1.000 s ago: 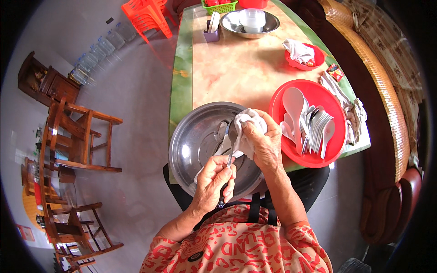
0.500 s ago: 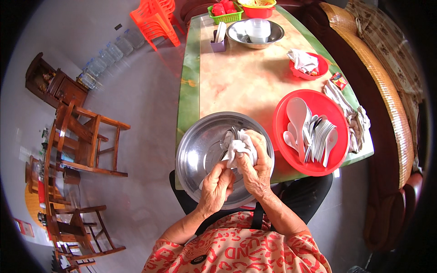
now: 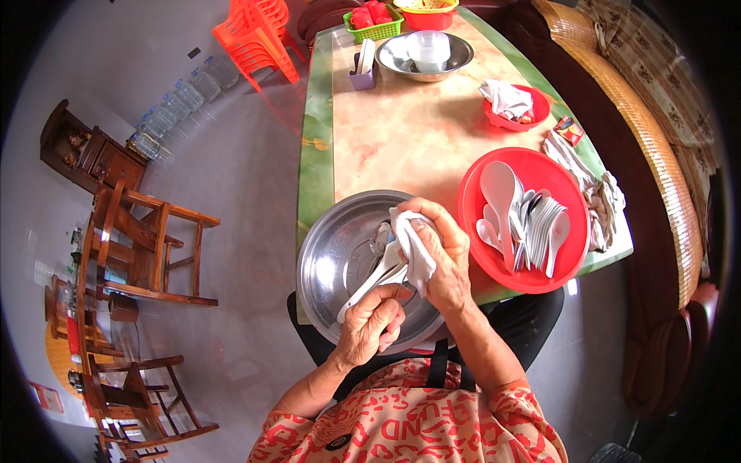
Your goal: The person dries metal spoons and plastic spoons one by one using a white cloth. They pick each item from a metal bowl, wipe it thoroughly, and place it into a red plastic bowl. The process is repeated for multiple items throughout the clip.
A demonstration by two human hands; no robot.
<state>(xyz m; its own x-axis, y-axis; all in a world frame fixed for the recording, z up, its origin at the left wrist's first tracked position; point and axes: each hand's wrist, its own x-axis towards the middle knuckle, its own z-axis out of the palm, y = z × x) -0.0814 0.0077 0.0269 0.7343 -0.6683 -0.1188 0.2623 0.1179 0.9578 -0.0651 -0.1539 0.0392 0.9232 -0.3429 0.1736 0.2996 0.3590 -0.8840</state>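
Over a large steel basin (image 3: 328,258) at the table's near edge, my left hand (image 3: 369,324) grips the handle end of a white spoon (image 3: 369,284). My right hand (image 3: 441,258) is closed on a white cloth (image 3: 413,247) wrapped around the spoon's upper part. More metal utensils (image 3: 381,234) lie in the basin behind the cloth. Just right of my right hand sits a red round tray (image 3: 532,276) carrying several white spoons (image 3: 525,220).
A crumpled cloth (image 3: 598,197) lies right of the tray. Farther back stand a small red bowl (image 3: 531,116) with a rag, a steel bowl (image 3: 459,62), a purple cup (image 3: 363,77), and green (image 3: 376,31) and red baskets. Wooden chairs (image 3: 143,247) stand at left, orange plastic chairs (image 3: 258,38) behind.
My left hand has slid down toward me along the spoon handle, while my right hand with the cloth stays over the basin. The view has shifted slightly.
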